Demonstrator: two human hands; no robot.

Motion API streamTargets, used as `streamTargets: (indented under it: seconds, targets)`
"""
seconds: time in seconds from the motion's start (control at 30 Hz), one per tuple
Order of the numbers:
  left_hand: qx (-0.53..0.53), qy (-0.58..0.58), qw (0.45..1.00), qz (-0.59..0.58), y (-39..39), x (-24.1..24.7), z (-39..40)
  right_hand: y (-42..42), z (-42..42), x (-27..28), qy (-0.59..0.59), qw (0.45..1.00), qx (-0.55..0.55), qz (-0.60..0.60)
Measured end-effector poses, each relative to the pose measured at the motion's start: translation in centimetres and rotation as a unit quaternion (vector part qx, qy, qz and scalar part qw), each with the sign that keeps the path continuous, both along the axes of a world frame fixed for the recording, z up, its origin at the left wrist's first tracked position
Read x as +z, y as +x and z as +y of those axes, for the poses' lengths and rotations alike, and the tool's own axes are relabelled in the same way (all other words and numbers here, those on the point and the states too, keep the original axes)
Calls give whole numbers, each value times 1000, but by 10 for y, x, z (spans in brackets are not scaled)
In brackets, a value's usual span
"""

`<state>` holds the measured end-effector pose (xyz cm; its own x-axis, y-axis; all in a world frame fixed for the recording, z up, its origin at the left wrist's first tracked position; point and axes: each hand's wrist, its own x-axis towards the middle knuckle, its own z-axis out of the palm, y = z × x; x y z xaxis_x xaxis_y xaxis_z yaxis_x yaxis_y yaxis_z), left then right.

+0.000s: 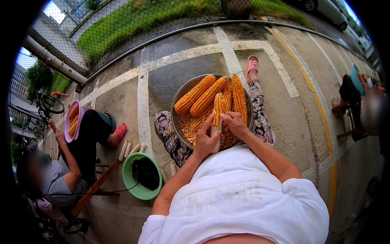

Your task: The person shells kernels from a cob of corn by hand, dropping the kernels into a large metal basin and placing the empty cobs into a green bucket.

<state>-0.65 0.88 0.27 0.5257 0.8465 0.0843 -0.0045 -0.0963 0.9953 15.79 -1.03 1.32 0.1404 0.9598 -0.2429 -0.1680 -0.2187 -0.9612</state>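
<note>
A partly shelled ear of corn [218, 105] stands over a round metal basin [176, 128] in my lap. Orange kernels cover its upper part, while the lower part is bare pale cob. My left hand [207, 138] is wrapped around the bare lower end. Against the kernels on the other side, my right hand [235, 124] grips with its thumb and curled fingers. Several whole ears [195, 94] lean on the basin's far rim, one of them a long ear [239, 97] at the right. Loose kernels [186, 128] cover the basin's bottom, partly hidden by my hands.
A green plastic basin [125, 175] holding a black item [146, 174] sits at my left, near bare cobs [128, 148]. Further left, a seated person [70, 170] has a pink basin [67, 122] with ears. Another person [370, 109] sits far right. A mesh fence [146, 27] runs ahead.
</note>
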Motion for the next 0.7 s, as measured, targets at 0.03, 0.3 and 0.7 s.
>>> streamTargets:
  seconds: [0.03, 0.3, 0.7]
  targets:
    - [0, 0, 1000, -3, 0, 0, 0, 0, 0, 1, -2, 1000, 1, 4]
    - [-3, -17, 1000, -23, 0, 5, -2, 2, -1, -1, -12, 1000, 11, 3]
    - [58, -15, 998, -31, 2, -3, -1, -3, -1, -1, 7, 999, 17, -51]
